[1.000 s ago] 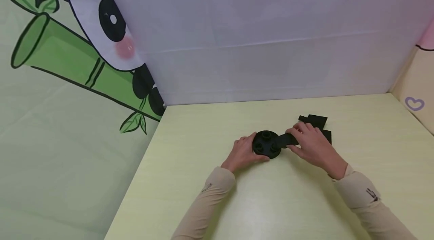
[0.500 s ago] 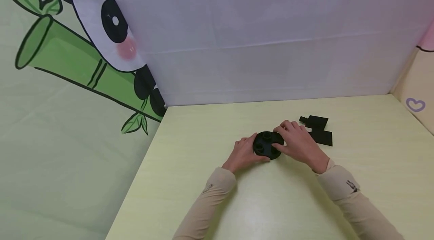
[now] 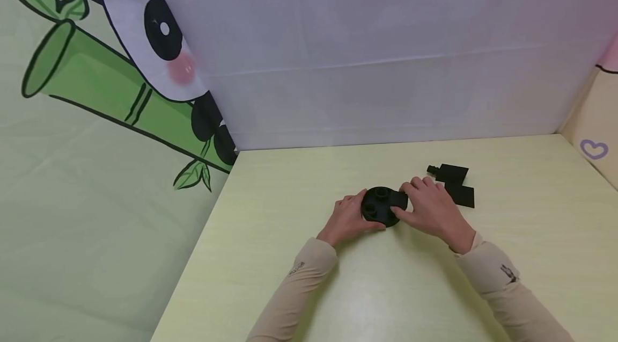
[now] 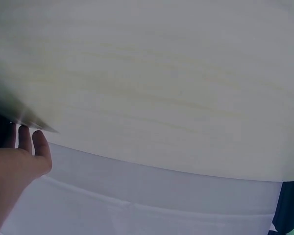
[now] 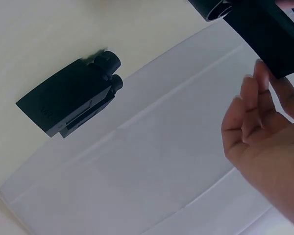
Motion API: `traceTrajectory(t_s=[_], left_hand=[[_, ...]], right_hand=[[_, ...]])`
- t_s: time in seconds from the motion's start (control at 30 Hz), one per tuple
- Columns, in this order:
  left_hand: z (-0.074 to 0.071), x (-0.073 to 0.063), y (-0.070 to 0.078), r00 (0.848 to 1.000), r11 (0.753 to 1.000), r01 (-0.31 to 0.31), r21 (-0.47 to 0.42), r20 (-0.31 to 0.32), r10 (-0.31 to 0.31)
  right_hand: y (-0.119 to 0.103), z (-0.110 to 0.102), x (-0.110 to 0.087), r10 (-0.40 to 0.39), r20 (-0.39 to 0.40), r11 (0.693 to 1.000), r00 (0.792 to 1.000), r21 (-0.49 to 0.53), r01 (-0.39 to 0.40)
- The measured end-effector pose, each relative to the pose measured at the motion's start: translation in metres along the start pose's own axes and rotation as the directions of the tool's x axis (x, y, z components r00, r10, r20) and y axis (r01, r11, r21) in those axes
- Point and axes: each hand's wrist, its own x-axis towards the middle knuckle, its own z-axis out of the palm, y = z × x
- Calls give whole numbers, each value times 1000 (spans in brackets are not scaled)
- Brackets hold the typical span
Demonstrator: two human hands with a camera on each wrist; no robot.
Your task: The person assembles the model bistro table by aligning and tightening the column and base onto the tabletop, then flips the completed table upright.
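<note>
On the table [image 3: 299, 181] a round black base [image 3: 374, 216] with raised ring-shaped sockets stands against my left hand [image 3: 348, 218]. The fingers of that hand curl round its left side and the thumb lies along its front edge. My right hand [image 3: 431, 213] pinches a flat black rectangular piece [image 3: 398, 199] between thumb and fingers, over the base's right side. In the right wrist view this piece [image 5: 269, 36] is beside a round socket [image 5: 214, 9]. Whether it is seated there cannot be made out. The left wrist view shows only fingers [image 4: 40, 144] and a dark edge.
Two similar black rectangular pieces, one behind [image 3: 452, 173] and one nearer [image 3: 460, 195], lie right of the base; the far one has a narrow stub end. A printed cloth [image 3: 362, 63] hangs behind the table.
The right hand has come left, and the held piece now overlaps the base far more than a second ago. In the last half second it has shifted slightly right. The left hand stays put.
</note>
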Motion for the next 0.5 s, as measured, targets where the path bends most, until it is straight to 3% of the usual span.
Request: traceTrajectory(t_s=[0.2,0.33,0.5], left_hand=[[0,-1,-1,1000,1000,11,7,3,-11],[0,-2,0,1000,1000,10,3,9,-10],[-1,-1,0,1000,1000,2,2,4,-2]], right_hand=[[-6,5,3,40,-19,998,999,-53,-41],[-7,0,3,48,49,999,998,10,-48],[-2,-8,3,-11,107,997,994,82,2]])
